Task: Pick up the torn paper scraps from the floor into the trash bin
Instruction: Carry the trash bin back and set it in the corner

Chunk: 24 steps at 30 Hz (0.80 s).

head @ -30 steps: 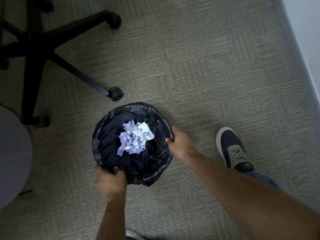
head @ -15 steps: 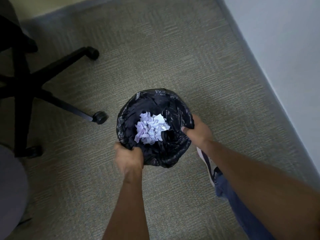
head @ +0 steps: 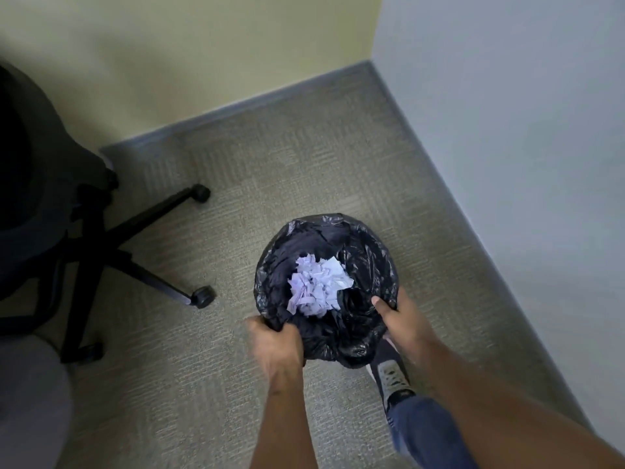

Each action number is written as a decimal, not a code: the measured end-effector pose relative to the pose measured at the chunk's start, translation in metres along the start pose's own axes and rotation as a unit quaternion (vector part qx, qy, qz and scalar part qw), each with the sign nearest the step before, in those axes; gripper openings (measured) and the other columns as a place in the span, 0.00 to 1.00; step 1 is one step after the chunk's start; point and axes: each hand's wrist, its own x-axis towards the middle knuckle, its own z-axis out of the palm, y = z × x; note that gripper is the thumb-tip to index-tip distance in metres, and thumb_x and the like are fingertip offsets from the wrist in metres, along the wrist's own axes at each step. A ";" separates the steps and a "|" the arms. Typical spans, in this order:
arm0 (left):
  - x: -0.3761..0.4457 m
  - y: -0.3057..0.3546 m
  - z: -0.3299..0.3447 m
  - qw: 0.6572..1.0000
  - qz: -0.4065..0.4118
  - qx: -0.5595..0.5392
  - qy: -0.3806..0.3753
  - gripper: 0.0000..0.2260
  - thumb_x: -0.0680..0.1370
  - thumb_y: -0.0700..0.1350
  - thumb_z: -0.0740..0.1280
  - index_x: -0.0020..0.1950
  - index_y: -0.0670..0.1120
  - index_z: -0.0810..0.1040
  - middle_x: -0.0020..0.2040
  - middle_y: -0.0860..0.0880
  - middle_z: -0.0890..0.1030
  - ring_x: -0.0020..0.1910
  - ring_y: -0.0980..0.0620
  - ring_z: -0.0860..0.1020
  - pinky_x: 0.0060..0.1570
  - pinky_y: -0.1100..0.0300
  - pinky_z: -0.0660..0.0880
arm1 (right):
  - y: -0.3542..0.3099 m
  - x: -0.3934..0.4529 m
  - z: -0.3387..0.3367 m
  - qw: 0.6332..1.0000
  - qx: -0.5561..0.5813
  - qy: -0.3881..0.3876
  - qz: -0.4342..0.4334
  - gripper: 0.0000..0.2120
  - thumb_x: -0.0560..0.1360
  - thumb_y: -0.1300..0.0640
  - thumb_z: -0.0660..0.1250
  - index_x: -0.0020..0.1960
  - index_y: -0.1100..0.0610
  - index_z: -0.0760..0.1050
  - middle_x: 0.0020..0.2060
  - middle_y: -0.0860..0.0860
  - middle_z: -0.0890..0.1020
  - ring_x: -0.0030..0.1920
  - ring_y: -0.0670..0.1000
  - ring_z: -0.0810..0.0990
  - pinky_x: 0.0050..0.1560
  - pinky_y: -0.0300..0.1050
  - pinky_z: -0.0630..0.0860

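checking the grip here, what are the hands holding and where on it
Both hold the trash bin by its bag-covered rim: the left hand grips the near-left edge, the right hand the near-right edge, thumb over the rim. The paper scraps lie inside.

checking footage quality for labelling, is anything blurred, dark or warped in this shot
Head view: the left hand is smeared by motion blur, while the right hand is sharper; the paper scraps read clearly against the dim black bin liner; the office chair sinks into shadow; the baseboard lines splay with wide-angle distortion.
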 end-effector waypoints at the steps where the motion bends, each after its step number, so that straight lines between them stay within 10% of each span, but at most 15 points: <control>1: -0.006 0.005 -0.002 1.000 -0.005 -0.007 -0.005 0.13 0.71 0.35 0.64 0.53 0.46 0.67 0.44 0.44 0.78 0.40 0.47 0.77 0.41 0.56 0.73 | -0.007 -0.001 -0.006 1.000 -0.006 0.007 -0.004 0.17 0.81 0.46 0.64 0.68 0.51 0.69 0.58 0.49 0.81 0.54 0.53 0.81 0.47 0.47 0.78; 9: -0.042 0.044 -0.048 0.998 0.043 -0.029 -0.046 0.12 0.74 0.38 0.65 0.56 0.47 0.69 0.37 0.54 0.75 0.33 0.59 0.72 0.25 0.70 0.64 | -0.059 -0.058 -0.021 0.992 -0.025 0.125 -0.024 0.15 0.83 0.53 0.64 0.66 0.60 0.70 0.53 0.55 0.80 0.56 0.59 0.80 0.51 0.45 0.71; 16: -0.028 0.098 -0.062 0.994 0.080 -0.053 -0.044 0.13 0.72 0.41 0.65 0.56 0.47 0.71 0.46 0.47 0.78 0.44 0.47 0.75 0.45 0.59 0.70 | -0.090 -0.060 -0.031 0.989 0.040 0.118 -0.074 0.18 0.75 0.39 0.67 0.61 0.44 0.69 0.53 0.45 0.81 0.54 0.53 0.82 0.57 0.56 0.79; 24: 0.073 0.175 0.035 0.996 0.059 -0.053 -0.047 0.14 0.70 0.47 0.68 0.52 0.54 0.68 0.42 0.51 0.78 0.41 0.47 0.79 0.45 0.51 0.79 | -0.131 0.092 -0.026 0.993 0.091 0.052 -0.049 0.22 0.77 0.59 0.69 0.69 0.52 0.68 0.56 0.51 0.81 0.58 0.57 0.81 0.58 0.62 0.80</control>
